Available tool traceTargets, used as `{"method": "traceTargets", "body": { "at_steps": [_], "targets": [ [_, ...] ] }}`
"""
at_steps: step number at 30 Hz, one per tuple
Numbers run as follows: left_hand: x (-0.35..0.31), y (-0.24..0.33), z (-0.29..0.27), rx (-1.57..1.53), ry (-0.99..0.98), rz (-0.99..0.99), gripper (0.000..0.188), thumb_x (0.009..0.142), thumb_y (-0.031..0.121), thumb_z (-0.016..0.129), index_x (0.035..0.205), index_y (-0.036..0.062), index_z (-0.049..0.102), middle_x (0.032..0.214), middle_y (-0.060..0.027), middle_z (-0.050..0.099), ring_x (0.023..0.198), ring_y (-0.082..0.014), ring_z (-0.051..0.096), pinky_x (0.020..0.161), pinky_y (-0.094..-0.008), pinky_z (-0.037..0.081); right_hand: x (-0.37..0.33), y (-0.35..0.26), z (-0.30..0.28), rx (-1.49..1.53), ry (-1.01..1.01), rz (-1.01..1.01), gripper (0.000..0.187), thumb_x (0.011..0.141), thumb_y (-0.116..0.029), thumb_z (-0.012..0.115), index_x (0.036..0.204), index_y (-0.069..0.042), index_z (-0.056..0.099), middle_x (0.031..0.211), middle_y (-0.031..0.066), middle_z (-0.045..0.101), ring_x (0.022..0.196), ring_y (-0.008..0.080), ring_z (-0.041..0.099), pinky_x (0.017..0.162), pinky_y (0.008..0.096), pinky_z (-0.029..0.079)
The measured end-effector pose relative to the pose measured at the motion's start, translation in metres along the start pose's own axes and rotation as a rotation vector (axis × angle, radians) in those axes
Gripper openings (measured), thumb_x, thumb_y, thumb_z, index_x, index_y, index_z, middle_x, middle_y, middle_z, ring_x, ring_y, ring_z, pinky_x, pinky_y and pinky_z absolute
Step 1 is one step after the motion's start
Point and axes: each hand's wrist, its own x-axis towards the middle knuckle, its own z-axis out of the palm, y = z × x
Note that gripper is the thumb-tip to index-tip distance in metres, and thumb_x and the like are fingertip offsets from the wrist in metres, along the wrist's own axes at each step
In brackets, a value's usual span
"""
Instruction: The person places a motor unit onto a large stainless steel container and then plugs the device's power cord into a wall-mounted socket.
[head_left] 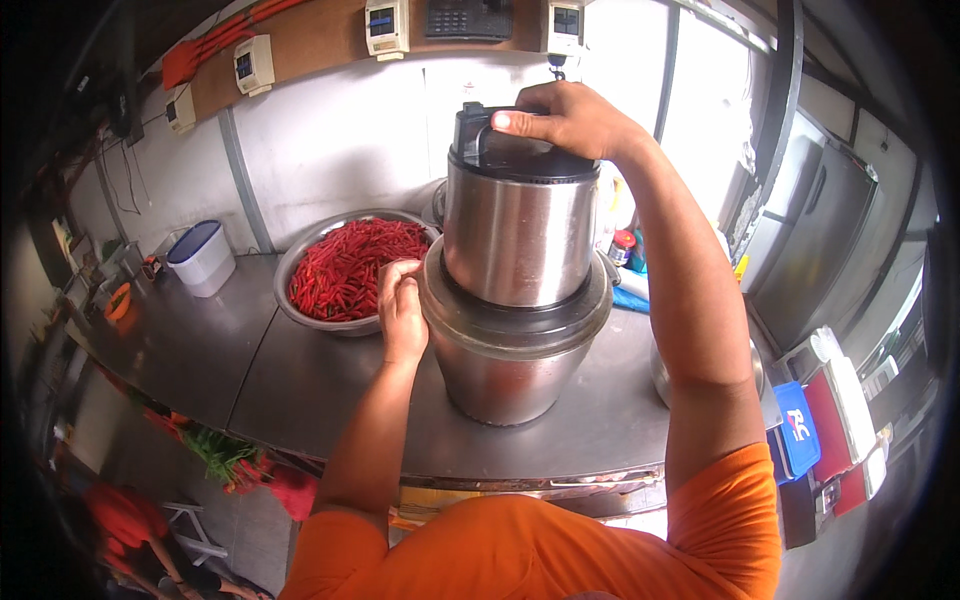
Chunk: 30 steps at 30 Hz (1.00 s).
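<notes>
An electric food chopper stands upright on the steel table in front of me. Its brushed-steel motor head [520, 235] with a black top sits over a lidded steel bowl [510, 375]. My right hand [565, 120] grips the black top from above, thumb at the front and fingers over the far side. My left hand [403, 315] is closed against the left edge of the round lid [590, 320], its fingers curled at the rim. The bowl's inside is hidden. Just left of the chopper, a wide metal basin [288, 290] holds a heap of red chillies [355, 265].
A white tub with a blue lid [205, 258] and an orange bowl [118, 303] stand at the left. Jars [622, 245] are behind the chopper, right. A metal bowl [662, 375] is partly behind my right arm. A person in red [125, 515] is at lower left.
</notes>
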Motion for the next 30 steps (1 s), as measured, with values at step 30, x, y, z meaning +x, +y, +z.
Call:
{"method": "traceTargets", "body": {
  "at_steps": [30],
  "targets": [
    [0.002,0.021,-0.007,0.186,-0.09,0.044,0.025,0.093,0.01,0.039,0.103,-0.0025,0.059,0.108,-0.0159,0.057,0.106,-0.0281,0.054,0.096,-0.0394,0.042,-0.007,-0.006,-0.011,-0.15,-0.072,-0.001,0.073,0.08,-0.07,0.065,0.108,-0.002,0.07,0.099,0.0199,0.071,0.097,0.0343,0.066,0.086,0.0432,0.051]
  ]
}}
